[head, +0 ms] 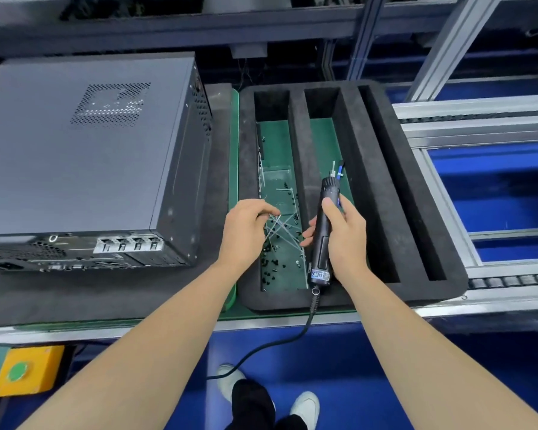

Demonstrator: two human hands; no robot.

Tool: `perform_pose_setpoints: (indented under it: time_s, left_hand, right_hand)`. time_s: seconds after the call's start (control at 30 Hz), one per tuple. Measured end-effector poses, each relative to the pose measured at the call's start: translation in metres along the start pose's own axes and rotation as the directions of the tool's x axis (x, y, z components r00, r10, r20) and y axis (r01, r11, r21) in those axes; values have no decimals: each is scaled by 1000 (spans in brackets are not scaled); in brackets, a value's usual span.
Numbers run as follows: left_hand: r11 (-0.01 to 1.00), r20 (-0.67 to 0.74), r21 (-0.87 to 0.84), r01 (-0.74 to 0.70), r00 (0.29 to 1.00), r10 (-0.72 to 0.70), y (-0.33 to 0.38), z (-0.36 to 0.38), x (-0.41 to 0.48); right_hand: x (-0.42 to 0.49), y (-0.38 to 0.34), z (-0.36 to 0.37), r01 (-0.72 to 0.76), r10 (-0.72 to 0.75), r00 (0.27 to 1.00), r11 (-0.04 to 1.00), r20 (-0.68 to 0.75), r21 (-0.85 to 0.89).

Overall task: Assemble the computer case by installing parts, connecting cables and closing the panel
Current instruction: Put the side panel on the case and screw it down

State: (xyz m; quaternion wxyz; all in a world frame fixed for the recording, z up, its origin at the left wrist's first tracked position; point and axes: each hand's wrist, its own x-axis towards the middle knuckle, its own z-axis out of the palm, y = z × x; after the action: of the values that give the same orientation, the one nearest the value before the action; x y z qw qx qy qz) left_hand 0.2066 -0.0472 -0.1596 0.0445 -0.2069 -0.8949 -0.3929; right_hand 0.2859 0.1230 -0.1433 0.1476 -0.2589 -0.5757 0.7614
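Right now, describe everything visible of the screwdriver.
The screwdriver is a slim black powered tool with a metal bit pointing away, a blue clip near the tip and a label near its rear. The right hand grips it above the tray, thumb on top. A cable trails from its rear toward the floor.

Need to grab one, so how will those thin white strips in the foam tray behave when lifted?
Probably light and springy: the white strips look thin and narrow. They lie criss-crossed, so several may lift together. Small black screws among them could get dragged.
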Motion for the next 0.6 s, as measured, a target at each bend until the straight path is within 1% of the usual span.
perform_pose_setpoints:
  time_s: [0.03, 0.07, 0.1, 0.13, 0.17, 0.2, 0.23, 0.27, 0.3, 0.37, 0.43, 0.5, 0.6]
  left_hand:
    - [1000, 14, 4, 12, 1000, -12, 2, -1, 0]
    - [998, 38, 57, -15, 999, 13, 2, -1, 0]
    - [982, 90, 169, -86, 993, 72, 3, 1, 1]
    - [926, 185, 325, -192, 973, 137, 7, 5, 0]
    - [835, 325, 455, -309, 931, 167, 13, 11, -1]
    - [749, 467, 523, -407, 872, 148, 21, 18, -4]
    - [699, 571, 539, -471, 814, 108, 29, 26, -7]
    - [683, 619, 545, -487, 783, 65, 35, 33, -11]
    - [682, 629, 555, -476, 777, 30, 38, 38, -11]
    - [701, 598, 589, -402, 800, -44, 40, 41, -10]
    - [696, 590, 612, -375, 803, -86, 40, 42, -8]
    - [678, 621, 615, -403, 778, -100, 41, 43, -7]
    - [704, 634, 584, -404, 768, -85, 43, 47, -7]
  right_hand:
    - [-1, 0, -1, 2, -2, 1000, 1000, -1, 3]
    - [-1, 1, -2, 6, -6, 1000, 1000, -2, 4]
    - [-1, 1, -3, 12, -12, 1000, 1000, -4, 0]
    - [-1, 2, -3, 20, -20, 1000, 1000, -6, -10]
    - [-2, 3, -2, 27, -27, 1000, 999, -7, -20]
    - [-1, 3, -1, 33, -34, 999, 999, -6, -28]
    - [-1, 3, 0, 39, -39, 999, 999, -3, -35]
    - [-1, 4, 0, 41, -41, 999, 998, -1, -40]
    - [-1, 4, 1, 40, -40, 999, 998, -1, -41]
    - [0, 5, 0, 35, -35, 999, 999, -6, -35]
    - [2, 5, -1, 39, -39, 999, 999, -6, -36]
    - [2, 7, -2, 43, -43, 999, 998, 2, -40]
    - [3, 9, -2, 39, -39, 999, 999, 1, -25]
